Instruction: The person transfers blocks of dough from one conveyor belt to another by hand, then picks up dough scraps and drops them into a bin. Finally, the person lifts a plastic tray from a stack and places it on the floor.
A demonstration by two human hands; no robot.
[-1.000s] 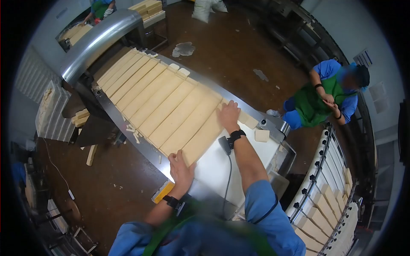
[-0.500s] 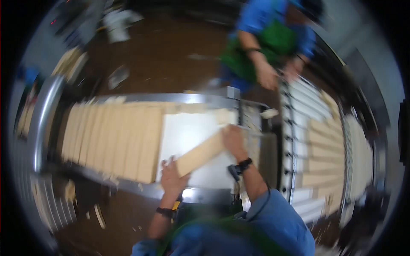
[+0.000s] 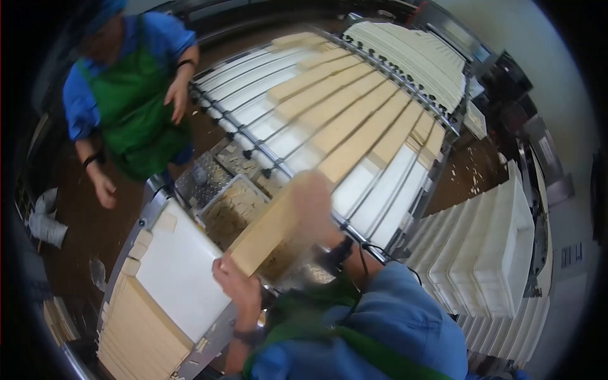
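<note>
A long, pale, flat slab [image 3: 261, 235] is held between my two hands, tilted over the gap between two tables. My left hand [image 3: 239, 285] grips its lower left end near the white work surface [image 3: 183, 272]. At its upper right end is my right hand [image 3: 311, 206], blurred, with its fingers wrapped over the slab. Beyond it, more pale slabs [image 3: 361, 126] lie in rows on the slatted rack table [image 3: 297, 155]. Similar slabs [image 3: 142, 332] stand packed side by side at the lower left.
A co-worker in a green apron [image 3: 142, 117] stands at the upper left, both hands apart from mine. Below the slab is a bin of scraps [image 3: 233, 212]. White stacked trays [image 3: 484, 253] stand at the right. Another white slatted stack [image 3: 411, 63] is at the back.
The view has swung right. Both hands have carried the slab off the white surface to the gap beside the rack table. The co-worker's hands have come away from the rack's edge.
</note>
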